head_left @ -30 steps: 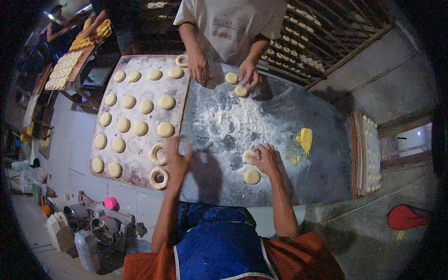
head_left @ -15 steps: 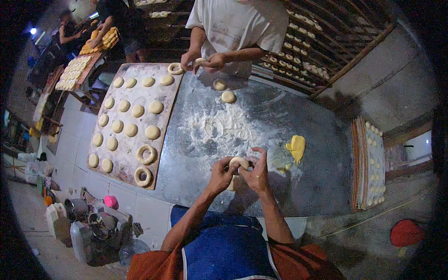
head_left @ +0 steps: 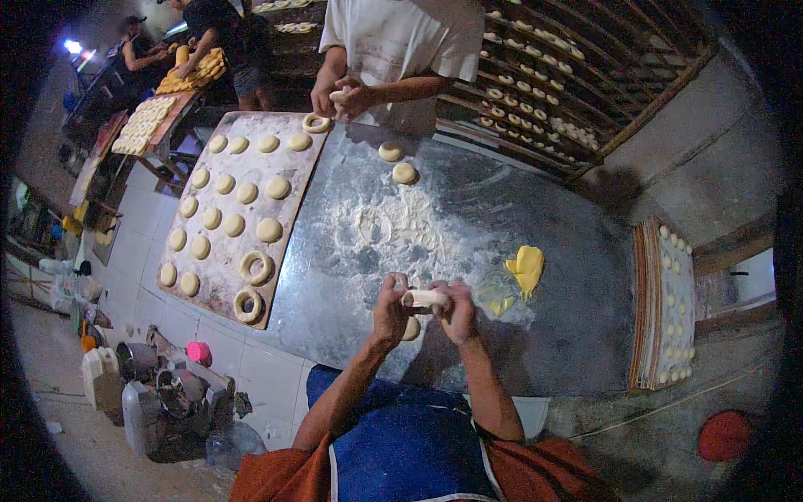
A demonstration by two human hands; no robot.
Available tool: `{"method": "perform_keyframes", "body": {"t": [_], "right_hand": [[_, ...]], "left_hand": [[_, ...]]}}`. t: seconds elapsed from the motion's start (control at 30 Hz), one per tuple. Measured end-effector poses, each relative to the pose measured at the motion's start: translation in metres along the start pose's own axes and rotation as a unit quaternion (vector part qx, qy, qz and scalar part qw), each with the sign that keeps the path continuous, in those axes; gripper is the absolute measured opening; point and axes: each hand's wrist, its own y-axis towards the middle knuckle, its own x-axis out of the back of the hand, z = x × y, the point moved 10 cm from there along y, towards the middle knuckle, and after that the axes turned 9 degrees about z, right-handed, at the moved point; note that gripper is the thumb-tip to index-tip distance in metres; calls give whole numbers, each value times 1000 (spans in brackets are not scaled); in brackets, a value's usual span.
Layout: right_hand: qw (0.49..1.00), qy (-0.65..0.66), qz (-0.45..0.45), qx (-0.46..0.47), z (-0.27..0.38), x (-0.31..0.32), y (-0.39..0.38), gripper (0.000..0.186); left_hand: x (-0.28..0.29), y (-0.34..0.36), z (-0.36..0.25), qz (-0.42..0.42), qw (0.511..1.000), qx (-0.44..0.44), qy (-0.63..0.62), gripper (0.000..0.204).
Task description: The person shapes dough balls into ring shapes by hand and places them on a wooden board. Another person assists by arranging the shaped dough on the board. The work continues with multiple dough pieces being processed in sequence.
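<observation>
Between my two hands, above the near part of the grey floured table point(head_left: 577, 335), is a pale dough ring point(head_left: 425, 299), seen partly edge-on. My left hand point(head_left: 391, 311) grips its left end with bent fingers. On its other end my right hand point(head_left: 457, 313) is closed, its fingers somewhat blurred. A round dough piece point(head_left: 411, 329) lies on the table just below the ring, partly hidden by my left hand. Loose flour point(head_left: 401, 219) is spread beyond my hands. To their right sits a lump of yellow fat point(head_left: 525, 269) with a smear beside it.
On the left, a wooden board point(head_left: 219, 272) carries several dough rounds and a few rings. Across the table a co-worker in a white shirt point(head_left: 401, 42) handles dough, near two dough rounds point(head_left: 404, 173). Stacked boards point(head_left: 648, 305) stand at the right; jugs point(head_left: 142, 414) are on the floor.
My hands and the dough ring have turned, so the ring shows more edge-on. The co-worker's hands have shifted slightly left. The whole view has tilted a little.
</observation>
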Motion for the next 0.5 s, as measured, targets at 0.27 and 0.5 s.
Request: {"method": "perform_keyframes", "body": {"t": [0.27, 0.5], "right_hand": [[929, -368, -28, 40, 17, -49, 3, 61], [944, -330, -10, 24, -4, -84, 4, 60]], "left_hand": [[16, -11, -40, -173, 854, -115, 477, 33], [49, -7, -44, -135, 850, -44, 507, 31]]}}
